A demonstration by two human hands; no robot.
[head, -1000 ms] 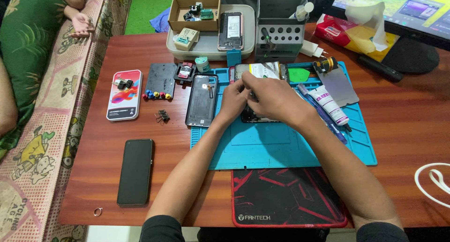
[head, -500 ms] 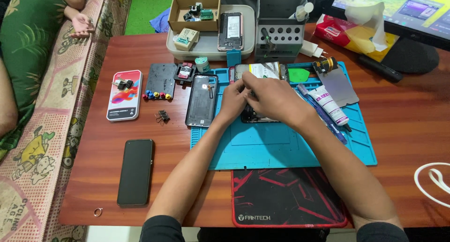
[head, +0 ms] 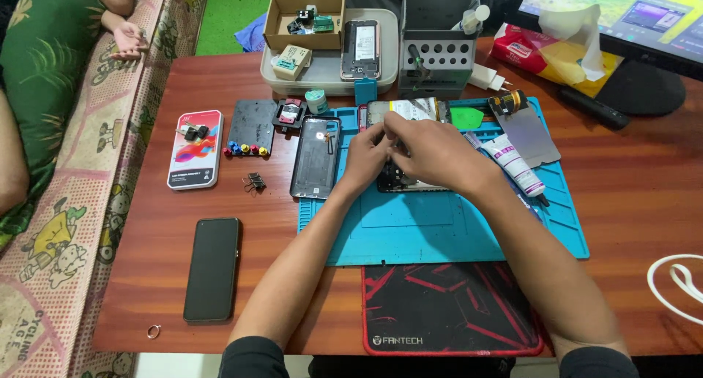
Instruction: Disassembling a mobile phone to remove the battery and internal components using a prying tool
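While both hands met over the opened phone (head: 410, 179) on the blue mat (head: 439, 231), the left hand (head: 366, 155) curled its fingers against it and the right hand (head: 432, 150) lay bent across it; neither grip showed clearly, beside a grey back cover (head: 315, 158)

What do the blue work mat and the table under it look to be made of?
The blue work mat looks like matte silicone or rubber: dull surface with moulded recesses and ridges. The table looks like reddish-brown wood or wood laminate: visible grain and a soft sheen. Which of the two cannot be told.
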